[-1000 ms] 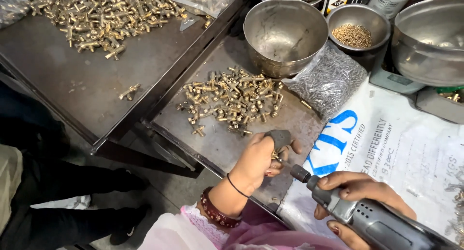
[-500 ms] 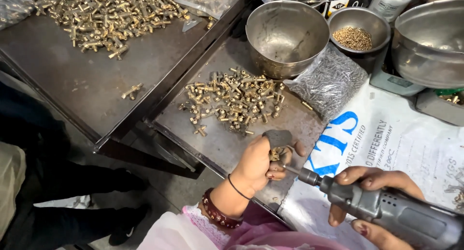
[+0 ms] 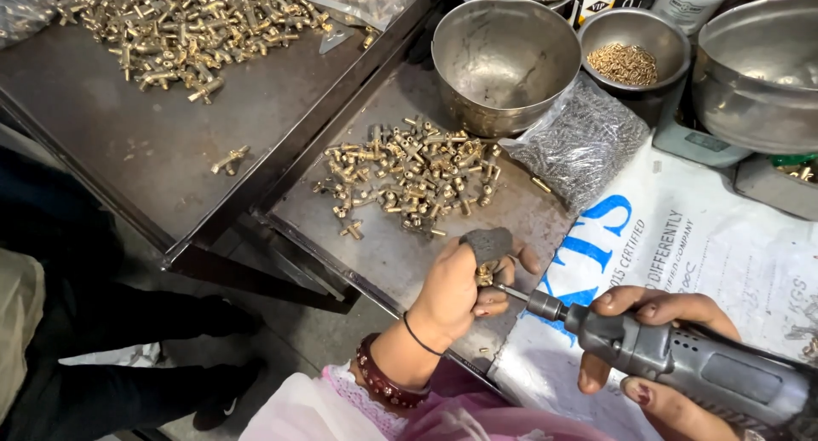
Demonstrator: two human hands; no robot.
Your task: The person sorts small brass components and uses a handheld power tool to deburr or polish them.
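left hand (image 3: 456, 288) fingers clenched on a small brass fitting (image 3: 486, 275), grey pad (image 3: 487, 243) over the fingertip just above it. right hand (image 3: 656, 356) wrapped round a grey rotary tool (image 3: 682, 368), bit tip touching the fitting btwn the left fingers. pile of brass fittings (image 3: 409, 177) on the steel tray (image 3: 383, 253) beyond the left fingers; empty steel bowl (image 3: 504, 62) further past.

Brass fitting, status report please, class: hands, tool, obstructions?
Left hand pinching brass fitting. Right hand gripping rotary tool, tip at fitting. Nothing in the way.
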